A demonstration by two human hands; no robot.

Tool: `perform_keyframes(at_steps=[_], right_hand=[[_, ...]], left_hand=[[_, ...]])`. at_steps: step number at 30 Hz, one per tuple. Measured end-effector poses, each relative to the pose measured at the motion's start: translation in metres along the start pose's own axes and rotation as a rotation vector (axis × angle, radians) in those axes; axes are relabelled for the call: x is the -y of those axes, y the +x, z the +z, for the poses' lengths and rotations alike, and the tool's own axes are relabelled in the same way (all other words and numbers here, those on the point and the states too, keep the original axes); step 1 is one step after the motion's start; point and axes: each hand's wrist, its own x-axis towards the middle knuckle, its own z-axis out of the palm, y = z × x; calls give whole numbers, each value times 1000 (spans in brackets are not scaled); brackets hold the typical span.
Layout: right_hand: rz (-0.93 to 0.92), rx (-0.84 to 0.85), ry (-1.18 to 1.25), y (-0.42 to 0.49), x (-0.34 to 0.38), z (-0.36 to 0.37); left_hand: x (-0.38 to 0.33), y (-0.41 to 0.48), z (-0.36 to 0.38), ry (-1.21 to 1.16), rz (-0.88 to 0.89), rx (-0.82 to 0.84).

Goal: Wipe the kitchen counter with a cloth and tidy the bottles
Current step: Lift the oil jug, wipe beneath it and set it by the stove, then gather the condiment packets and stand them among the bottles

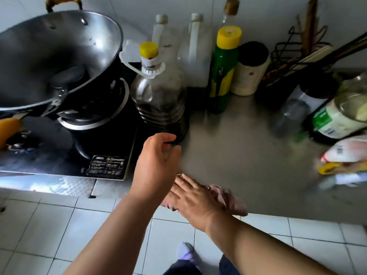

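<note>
At the counter edge, right hand flat on cloth; left hand half-curled, empty, near big bottle

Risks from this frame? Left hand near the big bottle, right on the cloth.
1. The left hand hovers open by the base of the large dark bottle, which stands at the stove edge; a nudge might tip it.
2. The pink cloth under the right hand overhangs the counter front edge and may slide off.
</note>
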Motion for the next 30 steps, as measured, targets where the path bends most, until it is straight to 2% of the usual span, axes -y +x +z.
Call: perform_keyframes(at_steps=[8,20,23,30], right_hand=[[61,24,-37,-93,-71,-16],[41,89,-70,-192,-153,-25],[19,97,-159,-210,-168,-25],[17,-43,-232,-256,-197,-37]], left_hand=[[-56,-16,74,30,36,120],[-127,-44,176,70,115,267],[-144,-53,193,87,148,368],[-179,-76,236,159,240,596]])
